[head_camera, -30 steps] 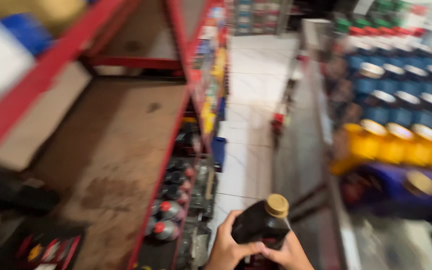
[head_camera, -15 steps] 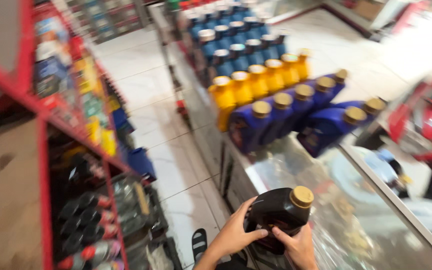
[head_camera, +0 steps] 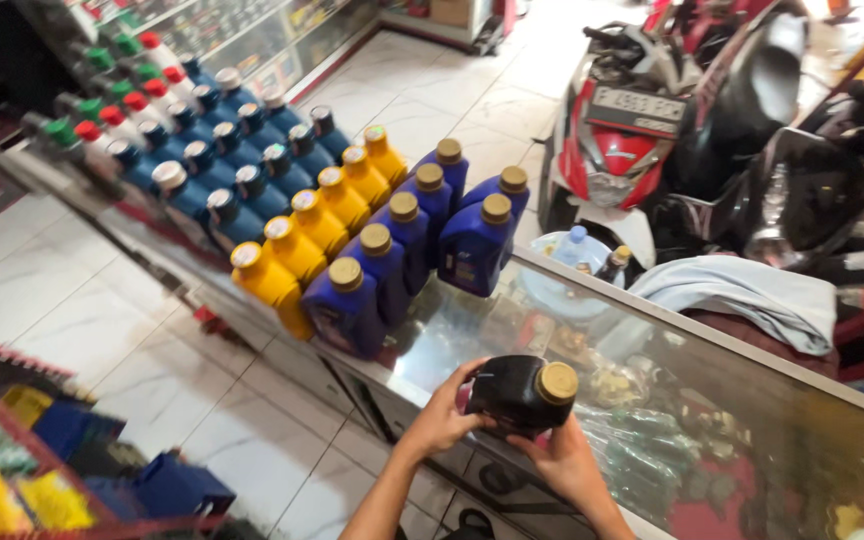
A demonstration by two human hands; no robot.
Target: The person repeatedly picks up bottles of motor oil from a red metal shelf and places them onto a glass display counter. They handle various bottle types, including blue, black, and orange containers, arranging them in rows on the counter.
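Both my hands grip a black oil bottle with a gold cap, held just over the near edge of a glass display counter. My left hand clasps its left side. My right hand supports it from below on the right. Just beyond it on the counter stand rows of dark blue bottles with gold caps and yellow bottles beside them.
Further lighter blue bottles with silver, red and green caps fill the counter's far left. A grey cloth lies on the glass. A red scooter and other motorbikes stand behind the counter. Red shelving with goods is at lower left over white floor tiles.
My view has swung right from the red shelves to the glass counter. The black bottle has come with both hands up to the counter's near edge.
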